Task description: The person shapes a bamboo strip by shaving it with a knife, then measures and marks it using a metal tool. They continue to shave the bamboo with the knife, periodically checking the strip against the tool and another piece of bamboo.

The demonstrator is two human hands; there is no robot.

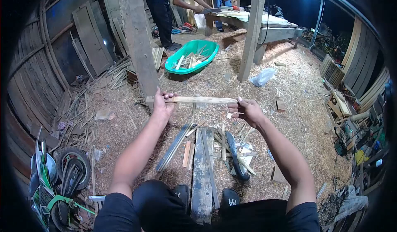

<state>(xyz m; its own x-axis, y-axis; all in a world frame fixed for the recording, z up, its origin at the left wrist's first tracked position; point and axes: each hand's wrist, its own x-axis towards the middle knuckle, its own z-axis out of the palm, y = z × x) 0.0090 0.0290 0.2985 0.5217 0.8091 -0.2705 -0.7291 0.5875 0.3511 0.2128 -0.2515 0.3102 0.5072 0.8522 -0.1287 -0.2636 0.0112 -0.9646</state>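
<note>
A pale wooden strip (202,100) is held level in front of me, between both hands. My left hand (162,100) is wrapped round its left end, near a wooden post. At the right end, my right hand (245,109) pinches the strip between thumb and fingers. Below the strip, a worn plank (202,170) lies between my feet. A dark curved tool-like object (235,157) rests to the right of the plank, and reddish wood pieces (187,153) lie to its left.
A green tub (192,68) holds wood offcuts. Two upright posts (138,37) (251,33) stand ahead. Two people work near a wooden bench (281,34) at the back. A wheel (73,170) is at lower left; clutter lines the right wall. Shavings cover the floor.
</note>
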